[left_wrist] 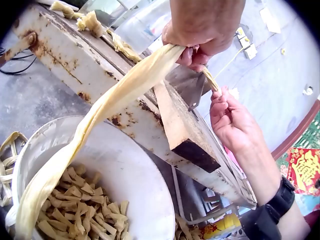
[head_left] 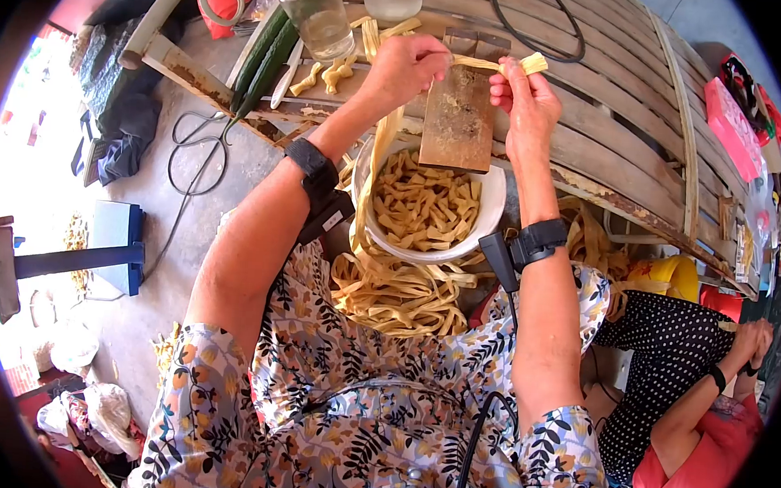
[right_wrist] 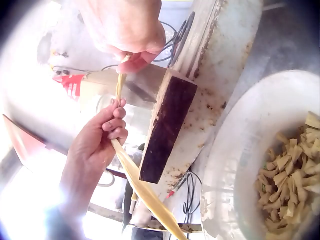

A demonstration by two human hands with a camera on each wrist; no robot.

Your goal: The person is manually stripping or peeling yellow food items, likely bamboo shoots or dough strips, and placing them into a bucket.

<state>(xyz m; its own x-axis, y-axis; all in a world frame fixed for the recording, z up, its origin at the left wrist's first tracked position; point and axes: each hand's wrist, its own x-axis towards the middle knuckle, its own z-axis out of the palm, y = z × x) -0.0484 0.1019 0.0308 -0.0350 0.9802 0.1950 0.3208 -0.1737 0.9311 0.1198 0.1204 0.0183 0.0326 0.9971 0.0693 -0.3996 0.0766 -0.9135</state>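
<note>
Upper centre of the head view: the left hand and the right hand are raised over the slatted bench, each with thumb and fingers pinched on one pale yellow strip. The span between them is drawn narrow and looks taut, presumably because two separate pinches allow tension to be controlled. A flared end projects beyond the right fingers. The strip's long portion drops from the left hand past the near side of the bench and hangs across the left side of the white bucket, apparently left loose so that more length can be drawn up. The wooden board lies below the span, its near end overhanging the bench, probably for easy reach. At its far end the left wrist view shows a dark, flat metal piece; whether it is a blade cannot be confirmed. The bucket, at centre and under the board's overhang, contains many short pieces, a position judged convenient for collecting. Further strips lie heaped below it, seemingly a supply within reach.
</note>
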